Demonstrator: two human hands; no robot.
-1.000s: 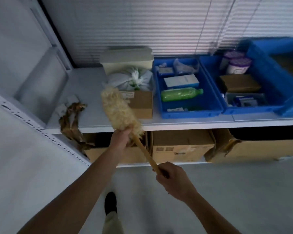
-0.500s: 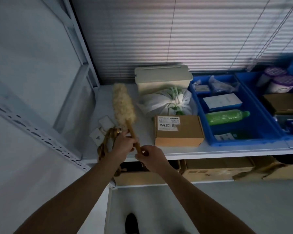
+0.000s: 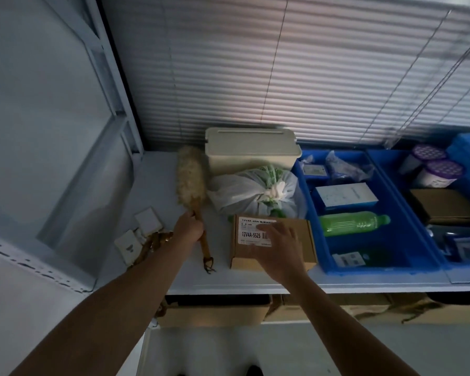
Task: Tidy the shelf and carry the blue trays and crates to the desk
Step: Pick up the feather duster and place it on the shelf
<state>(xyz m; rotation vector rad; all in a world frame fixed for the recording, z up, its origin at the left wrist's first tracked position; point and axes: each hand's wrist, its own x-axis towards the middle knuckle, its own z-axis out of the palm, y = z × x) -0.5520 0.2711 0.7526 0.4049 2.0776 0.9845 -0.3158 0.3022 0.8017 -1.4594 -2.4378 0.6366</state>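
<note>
A fluffy cream duster (image 3: 191, 178) with a wooden handle lies on the white shelf (image 3: 158, 172), left of the boxes. My left hand (image 3: 188, 229) is closed around its handle. My right hand (image 3: 278, 248) hovers with fingers spread over a brown cardboard box (image 3: 304, 240) bearing a white label. To the right stands a blue tray (image 3: 375, 267) holding a green bottle (image 3: 353, 223), a white box and small packets. A second blue tray (image 3: 442, 256) further right holds a brown box and two purple-lidded tubs (image 3: 436, 169).
A cream lidded container (image 3: 251, 149) and a knotted white plastic bag (image 3: 255, 192) sit behind the cardboard box. Small white squares (image 3: 148, 222) and a brown strap lie at the shelf's left front. Cardboard boxes (image 3: 215, 313) fill the shelf below. Window blinds rise behind.
The duster went from held in the air with both hands to lying on the shelf. My right hand left the handle and moved right over the cardboard box.
</note>
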